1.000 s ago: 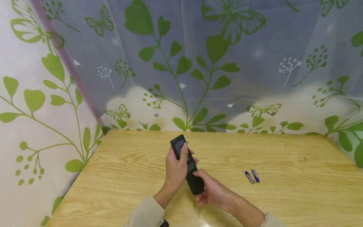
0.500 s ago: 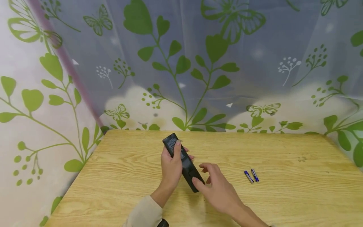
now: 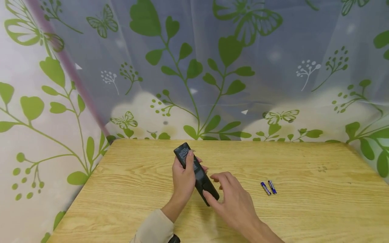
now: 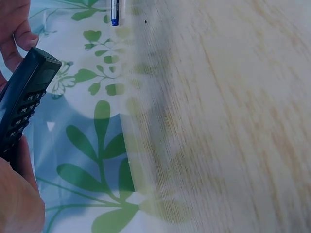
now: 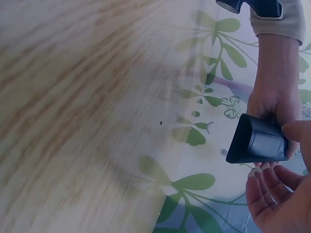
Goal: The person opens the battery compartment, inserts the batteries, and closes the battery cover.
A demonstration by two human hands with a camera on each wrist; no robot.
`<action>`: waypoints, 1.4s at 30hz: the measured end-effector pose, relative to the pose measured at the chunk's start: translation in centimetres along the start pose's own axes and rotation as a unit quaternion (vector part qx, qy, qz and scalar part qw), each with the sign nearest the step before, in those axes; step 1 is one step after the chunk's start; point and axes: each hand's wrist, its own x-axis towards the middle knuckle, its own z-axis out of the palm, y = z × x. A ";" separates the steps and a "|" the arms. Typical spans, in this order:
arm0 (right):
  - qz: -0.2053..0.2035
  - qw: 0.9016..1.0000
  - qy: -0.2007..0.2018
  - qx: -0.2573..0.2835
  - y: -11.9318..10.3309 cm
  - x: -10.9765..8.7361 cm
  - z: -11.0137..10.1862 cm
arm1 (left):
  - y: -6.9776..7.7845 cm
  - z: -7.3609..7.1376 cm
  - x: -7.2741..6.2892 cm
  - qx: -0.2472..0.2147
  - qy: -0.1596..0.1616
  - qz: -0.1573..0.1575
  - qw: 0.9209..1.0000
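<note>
A black remote control (image 3: 199, 176) is held over the table with its labelled back facing up. My left hand (image 3: 183, 179) grips its upper half, thumb lying along the back and fingertips showing at the far edge. At its lower end, my right hand (image 3: 235, 204) touches the battery cover (image 5: 267, 144) with the thumb. The other right fingers are loosely bent, apart from the side of the remote. In the left wrist view, the remote's button side (image 4: 24, 114) shows. Two blue and silver batteries (image 3: 265, 188) lie side by side on the table, right of the right hand.
The wood-grain table (image 3: 319, 209) ends at the back against a curtain (image 3: 170, 77) printed with green leaves and butterflies. Another part of the curtain hangs along the left side. A dark object (image 3: 174, 239) sits at the left sleeve (image 3: 155, 227).
The remote has shifted left and tilted further. My right fingers have come out from beneath its lower end, and the right thumb has moved slightly to the left on its back.
</note>
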 end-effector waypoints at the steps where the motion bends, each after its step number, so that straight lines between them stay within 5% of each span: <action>1: -0.002 1.000 0.000 0.002 0.0 0.0 0.1 | 0.0 0.0 0.0 0.001 0.000 0.000 1.000; 13: 0.000 0.999 -0.019 0.029 -0.1 0.4 0.4 | 0.0 0.0 -0.2 -0.002 0.003 0.001 1.000; 28: -0.014 0.999 -0.016 -0.026 -0.3 0.5 0.2 | -0.1 0.1 -0.7 0.025 -0.004 0.003 1.000; 42: 0.040 0.994 -0.059 0.082 0.0 1.2 -1.2 | -0.5 -0.4 -0.4 0.032 0.006 0.017 0.999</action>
